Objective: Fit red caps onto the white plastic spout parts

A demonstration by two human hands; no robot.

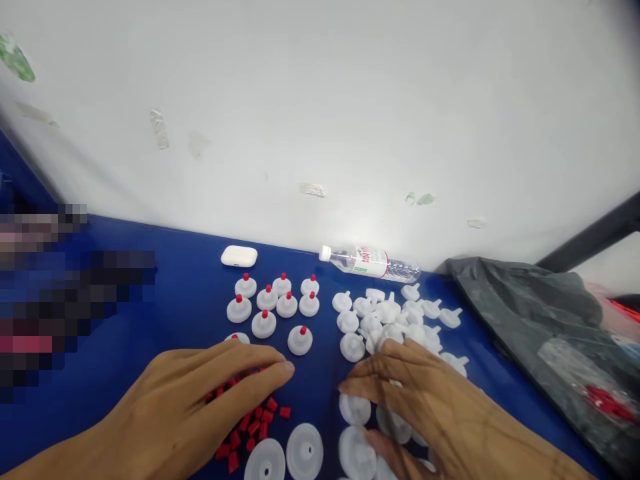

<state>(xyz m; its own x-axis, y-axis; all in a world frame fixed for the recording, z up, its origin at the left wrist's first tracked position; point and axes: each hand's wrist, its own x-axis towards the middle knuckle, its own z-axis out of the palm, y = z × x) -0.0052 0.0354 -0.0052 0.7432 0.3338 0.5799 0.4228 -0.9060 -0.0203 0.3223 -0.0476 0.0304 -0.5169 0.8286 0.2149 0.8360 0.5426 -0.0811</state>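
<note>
My left hand lies palm down over a heap of small red caps on the blue table, fingers stretched out and together, nothing visibly held. My right hand hovers over loose white plastic discs, fingers spread and slightly curled, touching or just above them. Beyond my left hand stand several white discs fitted with red caps in rows. A pile of bare white discs lies beyond my right hand.
A white earbud case and a lying clear water bottle sit near the white wall. A dark grey plastic bag with red pieces inside lies at the right. A blurred-out area covers the left edge.
</note>
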